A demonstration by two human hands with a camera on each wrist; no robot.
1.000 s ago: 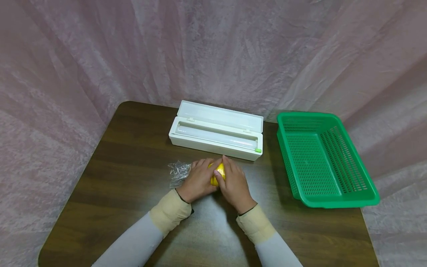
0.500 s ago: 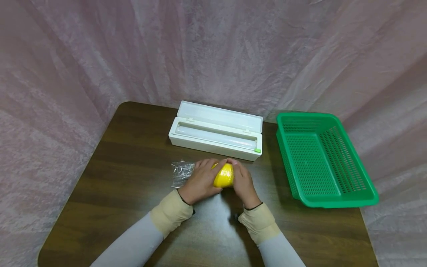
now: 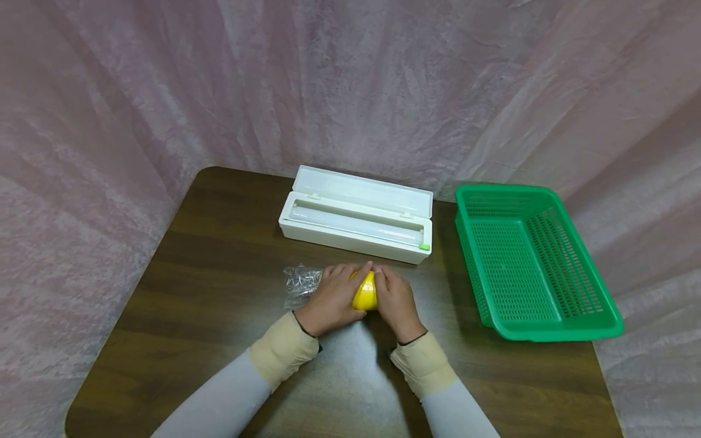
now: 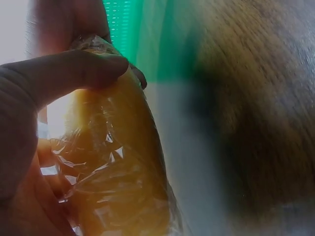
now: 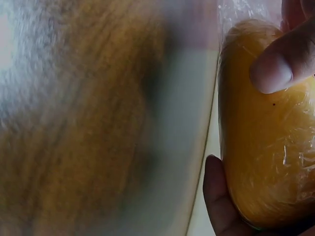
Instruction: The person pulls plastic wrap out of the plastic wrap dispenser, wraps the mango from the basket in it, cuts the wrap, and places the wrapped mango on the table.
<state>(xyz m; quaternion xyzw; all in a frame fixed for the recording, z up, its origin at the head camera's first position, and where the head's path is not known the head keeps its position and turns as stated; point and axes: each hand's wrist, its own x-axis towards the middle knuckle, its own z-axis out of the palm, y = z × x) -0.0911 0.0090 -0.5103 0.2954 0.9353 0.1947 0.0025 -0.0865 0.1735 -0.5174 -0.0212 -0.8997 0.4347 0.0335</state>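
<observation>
Between my two hands is a smooth, oblong yellow fruit (image 3: 365, 296) covered in clear cling film. My left hand (image 3: 335, 299) grips its left side, and in the left wrist view the thumb lies across the wrinkled film over the fruit (image 4: 118, 162). From the other side my right hand (image 3: 400, 304) holds the fruit, its thumb pressing on the film in the right wrist view and a fingertip curling round the fruit's (image 5: 261, 132) lower end. Crumpled loose cling film (image 3: 301, 285) spreads out left of the left hand's fingers.
Behind the hands stands a white cling film dispenser (image 3: 350, 239), lid raised, with a film roll (image 3: 356, 225) inside and a green slider (image 3: 424, 247) at its right end. A green perforated basket (image 3: 482, 292) sits to the right on the wooden table (image 3: 208, 274). Pinkish curtains hang behind.
The right hand has shifted right and turned, and its thumb no longer lies across the front of the fruit. The fruit and left hand have moved slightly right; the loose film has shifted a little too.
</observation>
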